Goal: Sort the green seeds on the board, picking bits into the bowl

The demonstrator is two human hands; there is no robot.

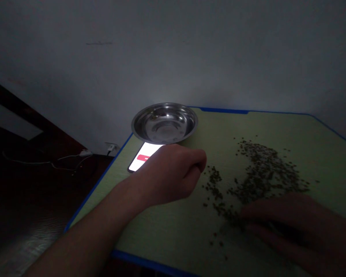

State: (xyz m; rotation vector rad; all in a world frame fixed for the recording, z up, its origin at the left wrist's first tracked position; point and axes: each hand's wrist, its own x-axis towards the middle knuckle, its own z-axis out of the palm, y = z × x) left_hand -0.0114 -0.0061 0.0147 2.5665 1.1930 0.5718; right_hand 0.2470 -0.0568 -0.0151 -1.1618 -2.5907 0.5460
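A pile of small dark green grains (262,173) is spread over the right half of a pale green table (173,231) with a blue edge. My left hand (173,173) rests on the table as a loose fist, just left of the grains; whatever is inside the fist is hidden. My right hand (291,227) lies at the near right, fingers stretched out flat toward the lower edge of the pile. A steel bowl (164,122) sits at the table's far left corner.
A lit phone (142,157) with a white screen and a red button lies between the bowl and my left hand. A grey wall stands behind the table. Left of the table, cables and a plug (83,154) lie on the dark floor.
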